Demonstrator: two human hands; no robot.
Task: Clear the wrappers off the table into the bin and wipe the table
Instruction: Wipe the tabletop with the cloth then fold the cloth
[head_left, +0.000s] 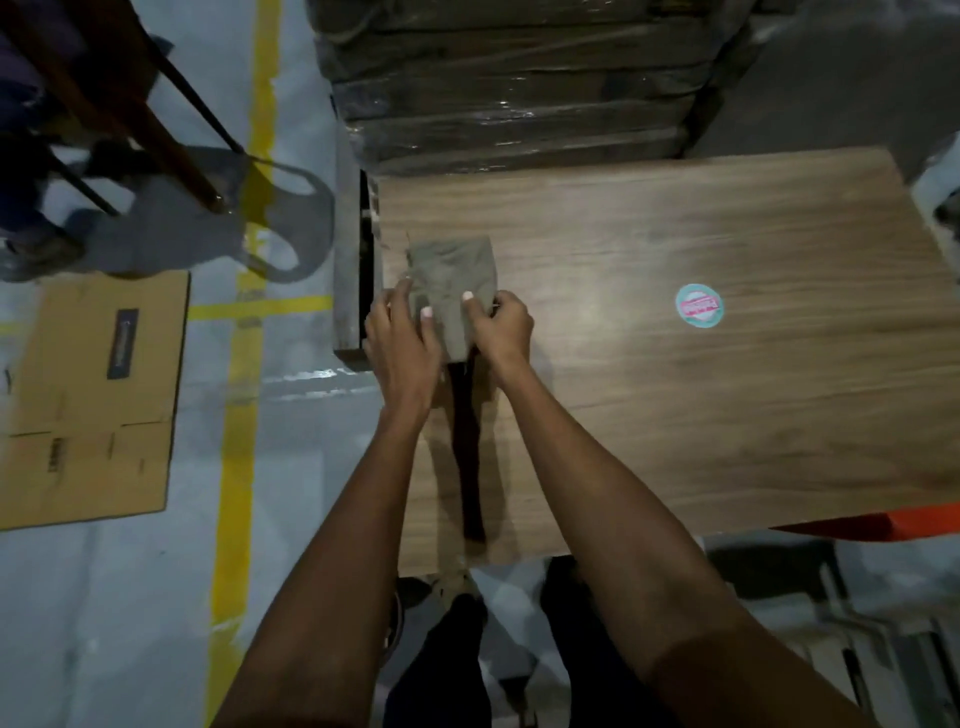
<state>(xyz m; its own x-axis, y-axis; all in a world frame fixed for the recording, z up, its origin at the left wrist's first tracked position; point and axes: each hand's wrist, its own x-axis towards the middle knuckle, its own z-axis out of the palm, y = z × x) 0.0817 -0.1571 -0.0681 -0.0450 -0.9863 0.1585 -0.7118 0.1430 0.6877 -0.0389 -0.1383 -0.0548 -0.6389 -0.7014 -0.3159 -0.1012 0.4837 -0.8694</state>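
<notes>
Both hands, left hand (402, 332) & right hand (501, 327), pinch the grey cloth (452, 283) w/ curled fingers at the table (675, 389) left edge, round sticker (699, 306) well apart to the right.

Round sticker (699, 306): print blurring, unreadable. Grey cloth (451, 291): near edge lying hidden behind both hands. Flattened carton (88, 395): running off left edge. Wrapped stack (511, 83): top running past frame.

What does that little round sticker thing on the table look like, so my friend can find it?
Start at the big brown wood-grain table top. Look to the right of the two hands holding the grey-green cloth, out on the bare wood. There lies the small round teal sticker with a pink band across its middle; it is the only bright, round thing on the table.
</notes>
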